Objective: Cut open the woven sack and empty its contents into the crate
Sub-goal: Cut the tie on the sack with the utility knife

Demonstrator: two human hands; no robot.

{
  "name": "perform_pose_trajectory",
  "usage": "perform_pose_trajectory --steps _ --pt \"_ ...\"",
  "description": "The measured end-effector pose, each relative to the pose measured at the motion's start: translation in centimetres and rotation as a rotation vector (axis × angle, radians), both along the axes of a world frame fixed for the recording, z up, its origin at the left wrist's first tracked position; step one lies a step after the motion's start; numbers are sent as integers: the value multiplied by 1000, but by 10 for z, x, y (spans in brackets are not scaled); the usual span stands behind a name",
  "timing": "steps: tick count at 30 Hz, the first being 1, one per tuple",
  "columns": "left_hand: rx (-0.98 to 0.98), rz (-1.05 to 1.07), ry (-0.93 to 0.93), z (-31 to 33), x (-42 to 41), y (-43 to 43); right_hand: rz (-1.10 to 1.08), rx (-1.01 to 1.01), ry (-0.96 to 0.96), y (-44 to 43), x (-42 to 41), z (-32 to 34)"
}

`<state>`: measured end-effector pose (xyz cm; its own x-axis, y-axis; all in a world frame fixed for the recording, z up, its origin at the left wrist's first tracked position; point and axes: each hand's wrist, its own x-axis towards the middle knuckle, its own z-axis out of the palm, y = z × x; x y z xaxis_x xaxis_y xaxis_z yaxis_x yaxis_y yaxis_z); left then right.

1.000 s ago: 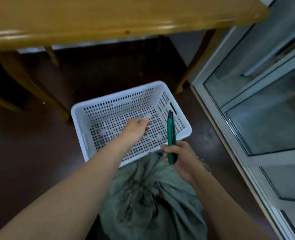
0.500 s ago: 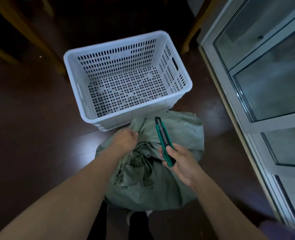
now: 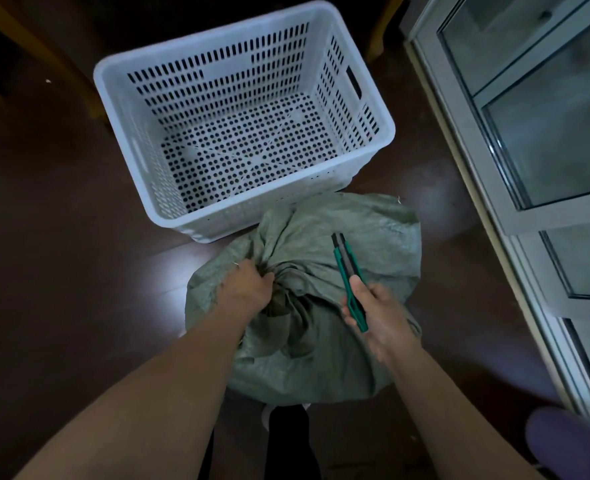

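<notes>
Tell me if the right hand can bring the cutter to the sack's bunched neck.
Probably yes: the right hand holds the cutter just beside the neck, nothing between; the left hand grips the bunch.

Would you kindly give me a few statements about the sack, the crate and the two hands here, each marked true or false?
1. The left hand grips the gathered neck of the green woven sack. True.
2. The right hand holds a green utility knife over the sack. True.
3. The white crate already holds the sack's contents. False: nothing lies in it, and its perforated bottom shows bare.
4. The sack sits inside the crate. False: it stands on the floor, just outside the crate's near wall.
</notes>
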<state>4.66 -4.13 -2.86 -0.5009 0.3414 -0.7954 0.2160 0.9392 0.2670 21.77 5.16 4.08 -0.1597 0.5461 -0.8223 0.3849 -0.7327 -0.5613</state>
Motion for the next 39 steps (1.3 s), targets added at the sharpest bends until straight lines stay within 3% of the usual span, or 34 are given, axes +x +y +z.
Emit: perform_pose_trajectory --steps 10,17,20,23,27,35,39 --pt "-3 -17 -189 -21 -1 -9 11 35 -20 9 -29 -11" --pt "453 215 -271 22 -2 23 -113 -83 206 9 -39 -6" --pt "575 228 -318 38 -6 41 -99 28 138 10 -45 1" --pt "644 232 -314 44 -7 46 105 262 -7 16 -47 1" --pt "724 246 -284 46 -6 45 266 397 -106 19 -53 3" --pt "715 195 -265 55 -10 40 181 407 -112 8 -56 7" --pt "701 150 -253 61 -13 31 274 418 -125 9 -59 11"
